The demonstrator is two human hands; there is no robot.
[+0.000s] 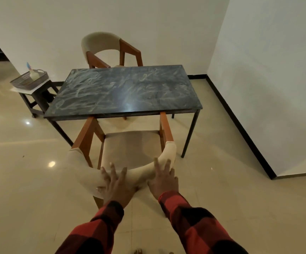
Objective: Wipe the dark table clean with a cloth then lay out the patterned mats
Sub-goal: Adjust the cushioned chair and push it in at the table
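The dark table stands in the middle of the room, its top covered with pale chalky smears. In front of it is a cream-backed wooden chair, its seat partly under the table edge. My left hand and my right hand both lie flat on the chair's curved backrest, fingers spread, gripping nothing. No cloth or patterned mats can be made out in my hands or on the table.
A second chair stands behind the table against the white wall. Left of the table, a small dark stool carries a grey basket holding a spray bottle. A white wall corner juts out on the right. The floor is glossy beige tile.
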